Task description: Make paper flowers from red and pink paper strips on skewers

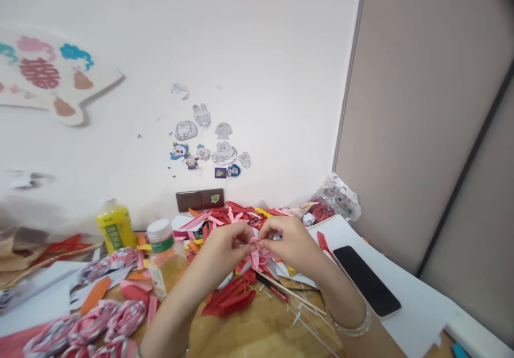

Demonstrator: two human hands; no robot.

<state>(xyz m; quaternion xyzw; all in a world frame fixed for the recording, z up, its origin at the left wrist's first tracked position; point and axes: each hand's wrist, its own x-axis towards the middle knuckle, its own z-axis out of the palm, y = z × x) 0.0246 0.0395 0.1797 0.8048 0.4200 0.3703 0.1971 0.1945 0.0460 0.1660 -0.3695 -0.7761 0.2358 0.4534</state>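
Both hands meet over the middle of the table, fingertips nearly touching. My left hand (pixel 233 245) pinches a piece of pink paper (pixel 256 261) between thumb and forefinger. From the other side my right hand (pixel 287 240) grips the same pink paper, its fingers curled. The paper hangs a little below the fingertips; its upper part is partly hidden by the fingers. Behind and below the hands lies a heap of red, pink and orange paper strips (pixel 209 218). Folded red paper (pixel 228 298) lies on the wood just below my left hand.
A yellow bottle (pixel 115 227) and a white-capped jar (pixel 163 240) stand left. Braided pink-and-white rings (pixel 94 320) lie at the lower left. Thin sticks (pixel 291 292) lie before the hands. A black phone (pixel 367 280) rests on white board (pixel 421 304) at the right.
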